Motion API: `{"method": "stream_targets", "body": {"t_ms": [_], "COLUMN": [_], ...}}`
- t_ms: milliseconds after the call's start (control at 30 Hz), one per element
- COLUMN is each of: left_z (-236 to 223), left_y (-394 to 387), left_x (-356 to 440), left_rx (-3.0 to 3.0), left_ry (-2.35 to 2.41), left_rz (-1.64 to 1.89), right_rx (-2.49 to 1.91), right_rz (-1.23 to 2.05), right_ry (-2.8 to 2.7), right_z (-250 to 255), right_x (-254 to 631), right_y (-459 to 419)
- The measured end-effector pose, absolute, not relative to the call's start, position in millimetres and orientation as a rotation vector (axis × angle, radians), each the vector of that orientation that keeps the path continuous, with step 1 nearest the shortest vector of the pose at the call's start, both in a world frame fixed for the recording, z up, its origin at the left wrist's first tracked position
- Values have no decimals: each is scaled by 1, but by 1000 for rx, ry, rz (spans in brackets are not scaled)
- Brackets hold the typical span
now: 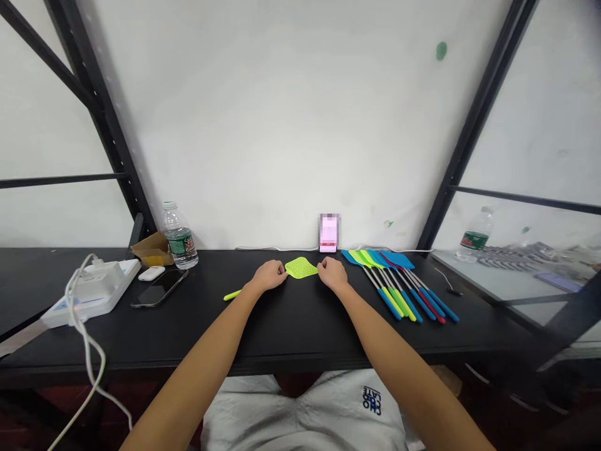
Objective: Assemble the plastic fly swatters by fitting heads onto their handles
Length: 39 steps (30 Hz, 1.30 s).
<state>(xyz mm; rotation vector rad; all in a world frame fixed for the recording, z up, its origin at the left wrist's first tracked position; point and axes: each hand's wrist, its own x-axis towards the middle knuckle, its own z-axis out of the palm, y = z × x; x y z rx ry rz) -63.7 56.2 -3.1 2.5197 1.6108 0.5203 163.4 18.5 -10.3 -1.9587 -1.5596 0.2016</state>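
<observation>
A yellow-green fly swatter (pixel 301 268) lies crosswise on the black table in front of me, its perforated head between my hands. My left hand (pixel 271 274) is closed at the left edge of the head, where it meets the shaft. The shaft is hidden behind that hand and forearm; the end of its handle (pixel 232 295) shows to the left. My right hand (pixel 332 272) pinches the opposite edge of the head. To the right, several fly swatters (pixel 399 285) in blue, yellow-green, green and red lie in an overlapping row, handles toward me.
A phone (pixel 329 233) with a lit screen leans on the wall. At left are a water bottle (pixel 181 241), a cardboard box (pixel 153 250), a white case (pixel 151 274), a dark phone (pixel 160 288) and a power strip (pixel 101 291) with white cables. Black metal posts (pixel 110 131) rise at both sides.
</observation>
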Motion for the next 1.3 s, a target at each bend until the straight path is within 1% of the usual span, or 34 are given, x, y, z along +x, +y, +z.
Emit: {"method": "stream_targets", "body": {"t_ms": [200,433,633,767,1300], "left_z": [-5,-3,1,4,5], "left_y": [56,50,36,28,16], "left_x": [-60,-56,-50,-45,-31], "left_rx": [2520,2574,2577,2577,2676], "left_ry": [1468,1458,1319,1229,1217], "left_rz": [535,533,571,624,592], "right_rx": [-2002,-2024,-1974,-1942,-2026], "right_rz": [214,210,138,191,213], "right_ry": [-1574,-1556,-1546,-1543,-1495], "right_z": [-6,-4,-3,-3,0], "right_x": [167,167,168,169,171], "right_y": [18,16,16,16,14]}}
